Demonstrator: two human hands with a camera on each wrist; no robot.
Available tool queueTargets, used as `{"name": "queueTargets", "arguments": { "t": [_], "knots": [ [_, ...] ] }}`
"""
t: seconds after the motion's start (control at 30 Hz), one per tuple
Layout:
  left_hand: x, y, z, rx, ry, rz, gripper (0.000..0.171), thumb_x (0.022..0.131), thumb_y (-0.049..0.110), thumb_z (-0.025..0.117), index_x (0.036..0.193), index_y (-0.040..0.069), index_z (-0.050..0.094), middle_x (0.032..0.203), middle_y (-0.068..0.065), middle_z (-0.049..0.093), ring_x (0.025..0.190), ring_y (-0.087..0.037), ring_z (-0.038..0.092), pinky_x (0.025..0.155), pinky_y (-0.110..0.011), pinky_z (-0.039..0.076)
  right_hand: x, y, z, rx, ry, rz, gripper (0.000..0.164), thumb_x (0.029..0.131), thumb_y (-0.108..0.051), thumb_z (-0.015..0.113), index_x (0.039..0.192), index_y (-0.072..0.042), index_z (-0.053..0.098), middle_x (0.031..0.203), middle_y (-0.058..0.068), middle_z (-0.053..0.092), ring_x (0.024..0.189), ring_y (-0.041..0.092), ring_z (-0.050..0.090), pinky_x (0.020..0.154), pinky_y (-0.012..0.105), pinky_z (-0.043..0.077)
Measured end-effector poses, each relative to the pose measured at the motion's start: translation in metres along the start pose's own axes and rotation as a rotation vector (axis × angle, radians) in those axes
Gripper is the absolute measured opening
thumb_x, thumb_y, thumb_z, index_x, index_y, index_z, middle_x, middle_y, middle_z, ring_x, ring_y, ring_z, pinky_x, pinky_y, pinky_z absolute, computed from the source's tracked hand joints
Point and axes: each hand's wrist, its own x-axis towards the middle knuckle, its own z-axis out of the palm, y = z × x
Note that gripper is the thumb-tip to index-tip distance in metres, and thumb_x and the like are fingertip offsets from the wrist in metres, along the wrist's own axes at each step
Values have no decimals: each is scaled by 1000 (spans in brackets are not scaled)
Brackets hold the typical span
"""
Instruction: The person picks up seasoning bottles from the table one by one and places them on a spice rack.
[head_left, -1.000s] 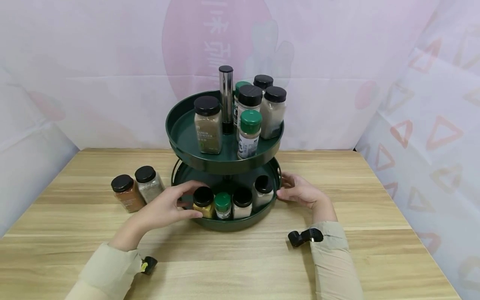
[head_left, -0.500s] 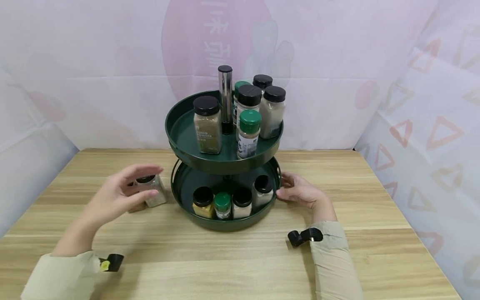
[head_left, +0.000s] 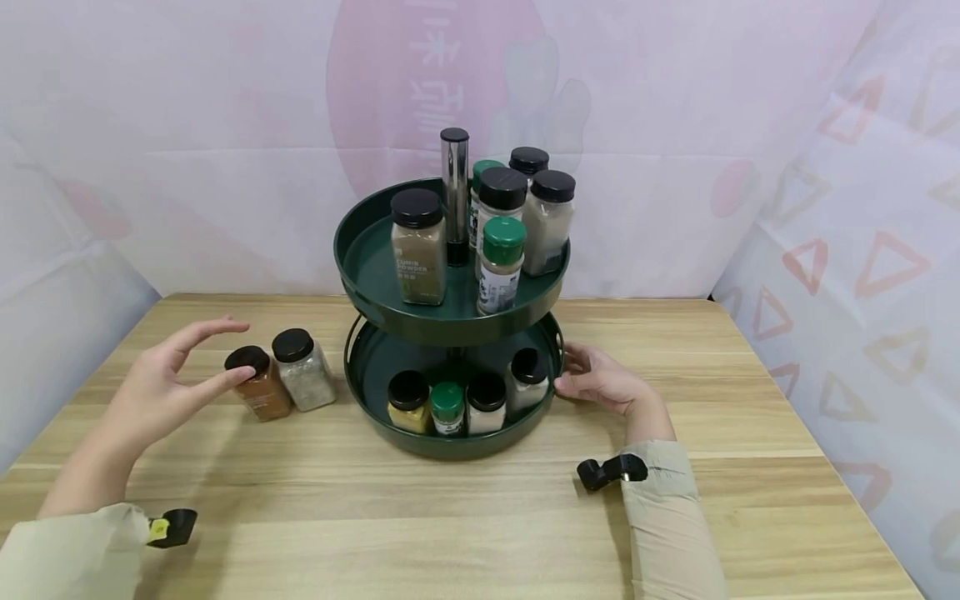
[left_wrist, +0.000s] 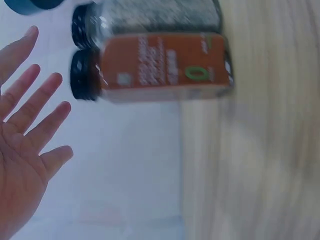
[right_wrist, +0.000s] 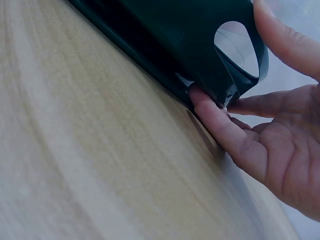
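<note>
My left hand [head_left: 161,387], fingers spread, is beside a spice jar of reddish-brown powder [head_left: 264,392] with a black lid. The thumb tip overlaps that lid in the head view; in the left wrist view the hand [left_wrist: 27,130] looks apart from the jar [left_wrist: 160,67]. A jar of grey-white seasoning [head_left: 309,379] stands against its right side. With thumb at the rim and fingers at the base, my right hand [head_left: 603,383] holds the lower tray [right_wrist: 165,45] of a dark green two-tier rack [head_left: 450,325], near its cut-out handle.
On the upper tier stand a cumin powder jar [head_left: 418,250], a green-capped bottle [head_left: 500,267] and several other jars around a metal post [head_left: 455,187]. The lower tier holds a yellow jar [head_left: 408,404], a small green-capped bottle [head_left: 447,408] and two black-lidded jars. Cloth hangs behind the wooden table [head_left: 450,533].
My left hand has moved left from the lower tier's yellow jar, past the grey-white jar, to the reddish-brown one. The right hand stays at the lower tray.
</note>
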Motion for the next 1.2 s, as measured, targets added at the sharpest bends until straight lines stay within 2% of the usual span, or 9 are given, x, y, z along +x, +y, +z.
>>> {"name": "queueTargets", "arguments": {
  "t": [0.07, 0.17, 0.27, 0.37, 0.6, 0.83, 1.2],
  "knots": [
    [-1, -9, 0, -12, -7, -13, 56, 89, 17, 75, 140, 21, 54, 138, 28, 48, 130, 20, 32, 114, -8, 24, 0, 0, 0, 3, -2, 0, 93, 92, -5, 66, 157, 3, 1, 162, 29, 11, 140, 32, 34, 94, 20, 50],
    [1, -19, 1, -46, -19, -19, 55, 89, 14, 75, 139, 16, 54, 134, 21, 53, 123, 21, 39, 96, 5, 31, 0, 1, 0, 3, -2, -4, 92, 92, -5, 65, 157, 2, 1, 162, 29, 12, 138, 29, 38, 94, 20, 51],
    [3, -27, 5, -90, -37, -26, 55, 89, 12, 75, 139, 13, 53, 132, 19, 54, 119, 20, 44, 90, 4, 37, 0, 1, -2, -4, 1, -8, 90, 92, -4, 64, 158, 1, 2, 162, 29, 13, 132, 24, 43, 94, 20, 51],
    [5, -34, 10, -122, -64, -34, 57, 89, 10, 75, 140, 9, 50, 131, 22, 53, 116, 19, 46, 89, 3, 39, 0, 2, -4, -11, 2, -13, 90, 93, -4, 63, 158, 1, 2, 161, 29, 15, 126, 19, 48, 94, 21, 51],
    [4, -47, 16, -133, -134, -81, 65, 89, 15, 75, 146, 13, 45, 134, 23, 45, 109, 24, 41, 86, 0, 45, 0, 3, -5, -18, -1, -12, 92, 92, -7, 65, 158, 0, 1, 162, 28, 14, 128, 19, 48, 95, 21, 51],
    [1, -52, 19, -132, -153, -50, 66, 86, 10, 78, 143, 8, 45, 122, 31, 49, 106, 24, 45, 81, -3, 48, 2, 5, -5, -18, 0, -10, 92, 92, -7, 66, 158, -1, 2, 162, 28, 15, 125, 17, 49, 95, 21, 51],
    [0, -53, 23, -119, -181, -31, 69, 85, 11, 78, 143, 1, 42, 120, 33, 47, 104, 24, 46, 80, -4, 48, 1, 3, -3, -5, 4, 0, 92, 92, -6, 66, 158, 1, 1, 162, 29, 12, 127, 19, 47, 94, 20, 51]
  ]
}}
